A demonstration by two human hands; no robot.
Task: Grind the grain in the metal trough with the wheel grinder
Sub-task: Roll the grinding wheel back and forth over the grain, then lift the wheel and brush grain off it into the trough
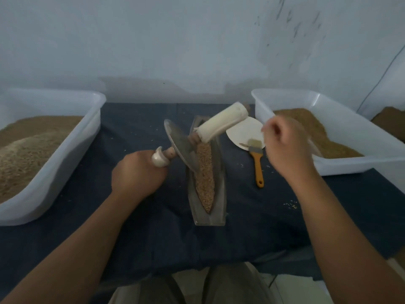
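left grip (140, 174): fingers wrapped close round the left handle (163, 157) of the wheel grinder, at its cloth-bound end. it holds the tool alone.

right grip (282, 145): blurred, fingers loosely curled, apart from the right handle (221, 122). cannot tell whether it holds anything.

wheel grinder: metal disc (179, 145) on a wooden axle, tilted, with the axle rising to the far right. the lower rim sits in the metal trough (219, 194), touching the grain (205, 178). the right handle, padded in white cloth, stands free in the air.

handling, by judgement: the disc looks heavy, rigid and thin-edged, and its bare metal would be slick. take hold only at the two wrapped handles, one each side. held from one side it leans, so the second grip would be needed to bring it upright.

metal trough: long, narrow and stiff, at mid counter (153, 216), lying lengthwise away from the person. it may slide on the dark cloth.

grain: loose kernels along the groove, apt to scatter.

nearby: left tub (65, 154) and right tub (361, 165), both holding grain. a brush (258, 170) lies partly on a white plate (243, 130).
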